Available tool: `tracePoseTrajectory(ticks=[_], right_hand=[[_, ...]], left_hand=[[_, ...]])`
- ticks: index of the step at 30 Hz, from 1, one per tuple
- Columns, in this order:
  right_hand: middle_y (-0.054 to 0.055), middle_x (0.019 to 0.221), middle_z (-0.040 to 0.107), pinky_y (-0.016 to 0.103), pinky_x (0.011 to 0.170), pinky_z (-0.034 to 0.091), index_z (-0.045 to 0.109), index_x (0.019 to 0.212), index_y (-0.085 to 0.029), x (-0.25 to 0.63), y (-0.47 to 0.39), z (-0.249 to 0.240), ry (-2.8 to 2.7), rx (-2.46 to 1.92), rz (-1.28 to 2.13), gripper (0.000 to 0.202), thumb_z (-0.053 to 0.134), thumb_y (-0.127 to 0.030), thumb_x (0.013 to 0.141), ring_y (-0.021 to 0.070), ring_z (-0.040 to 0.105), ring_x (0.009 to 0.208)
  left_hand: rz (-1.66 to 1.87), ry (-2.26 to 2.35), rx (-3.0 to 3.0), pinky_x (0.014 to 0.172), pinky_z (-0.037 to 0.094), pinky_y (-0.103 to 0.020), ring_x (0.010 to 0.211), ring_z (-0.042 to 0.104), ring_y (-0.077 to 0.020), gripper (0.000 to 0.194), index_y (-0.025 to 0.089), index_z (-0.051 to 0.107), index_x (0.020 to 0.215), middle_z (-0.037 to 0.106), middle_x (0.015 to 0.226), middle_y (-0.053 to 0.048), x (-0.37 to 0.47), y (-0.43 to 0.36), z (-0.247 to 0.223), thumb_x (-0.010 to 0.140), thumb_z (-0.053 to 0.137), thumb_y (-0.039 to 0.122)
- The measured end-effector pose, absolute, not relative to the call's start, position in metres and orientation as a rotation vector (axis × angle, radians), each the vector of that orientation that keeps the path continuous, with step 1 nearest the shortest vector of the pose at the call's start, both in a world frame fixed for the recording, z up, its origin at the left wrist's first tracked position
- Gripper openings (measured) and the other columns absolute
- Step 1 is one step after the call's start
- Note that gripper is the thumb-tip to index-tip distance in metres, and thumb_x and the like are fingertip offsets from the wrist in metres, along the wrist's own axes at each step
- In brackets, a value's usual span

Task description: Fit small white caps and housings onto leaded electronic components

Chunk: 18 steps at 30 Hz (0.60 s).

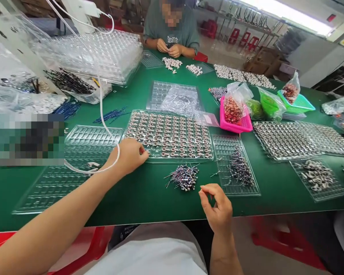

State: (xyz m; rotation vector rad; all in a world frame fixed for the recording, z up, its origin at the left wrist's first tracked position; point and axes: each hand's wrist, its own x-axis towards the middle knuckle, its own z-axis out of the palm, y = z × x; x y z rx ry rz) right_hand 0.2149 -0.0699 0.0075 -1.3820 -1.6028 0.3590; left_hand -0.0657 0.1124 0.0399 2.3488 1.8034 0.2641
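My left hand reaches to the lower left corner of a clear plastic tray filled with rows of small round parts. Its fingers are bent together at the tray, and whatever they grip is hidden. Near the table's front edge, my right hand has thumb and forefinger pinched; anything between the tips is too small to name. Between the hands lies a pile of small parts with thin wire leads. Right of it, a second clear tray carries a heap of similar leaded parts.
A white cable loops over my left forearm. Stacked clear trays stand back left. A pink basket holds bagged reddish parts. Filled trays lie at right. Across the green table, a person handles small white pieces.
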Motion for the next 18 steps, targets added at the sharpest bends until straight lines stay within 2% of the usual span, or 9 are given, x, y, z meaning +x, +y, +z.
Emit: tracePoseTrajectory(ticks=[4, 7, 13, 15, 18], right_hand=[[0.005, 0.09, 0.064, 0.033, 0.072, 0.054, 0.064, 0.1, -0.022, 0.211, -0.064, 0.009, -1.835, -1.376, 0.3, 0.014, 0.063, -0.013, 0.09, 0.0179, 0.061, 0.084], [0.006, 0.091, 0.064, 0.034, 0.071, 0.053, 0.064, 0.099, -0.021, 0.203, -0.057, 0.003, -1.952, -1.428, 0.223, 0.011, 0.065, -0.016, 0.089, 0.0197, 0.06, 0.084], [0.006, 0.088, 0.064, 0.034, 0.072, 0.051, 0.063, 0.093, -0.02, 0.195, -0.051, -0.005, -1.998, -1.471, 0.146, 0.009, 0.062, -0.011, 0.089, 0.02, 0.058, 0.082], [0.006, 0.088, 0.064, 0.034, 0.072, 0.05, 0.063, 0.093, -0.02, 0.196, -0.053, -0.003, -1.974, -1.483, 0.197, 0.01, 0.061, -0.011, 0.089, 0.0196, 0.058, 0.082], [0.005, 0.089, 0.064, 0.033, 0.072, 0.051, 0.063, 0.095, -0.021, 0.197, -0.055, 0.003, -1.899, -1.481, 0.305, 0.012, 0.06, -0.01, 0.09, 0.0184, 0.059, 0.082]], left_hand=[[0.47, 1.782, 2.312, 0.084, 0.05, -0.038, 0.093, 0.063, -0.0285, 0.026, 0.018, 0.068, 0.077, 0.069, 0.09, -0.011, -0.053, 0.088, 0.058, 0.084, 0.048, 0.034], [0.681, 1.447, 2.004, 0.075, 0.053, -0.034, 0.083, 0.066, -0.0223, 0.021, 0.02, 0.064, 0.076, 0.073, 0.106, -0.008, -0.035, 0.063, 0.066, 0.084, 0.054, 0.037], [0.577, 1.089, 1.406, 0.072, 0.058, -0.035, 0.078, 0.07, -0.0211, 0.018, 0.019, 0.058, 0.075, 0.075, 0.086, -0.007, -0.002, 0.048, 0.053, 0.08, 0.063, 0.036], [0.588, 1.007, 1.278, 0.071, 0.059, -0.035, 0.076, 0.07, -0.0193, 0.018, 0.018, 0.059, 0.086, 0.072, 0.085, -0.004, 0.003, 0.051, 0.047, 0.078, 0.065, 0.034], [0.608, 0.892, 1.082, 0.067, 0.057, -0.033, 0.072, 0.067, -0.0163, 0.033, 0.018, 0.059, 0.106, 0.067, 0.091, -0.002, 0.003, 0.055, 0.042, 0.075, 0.065, 0.027]])
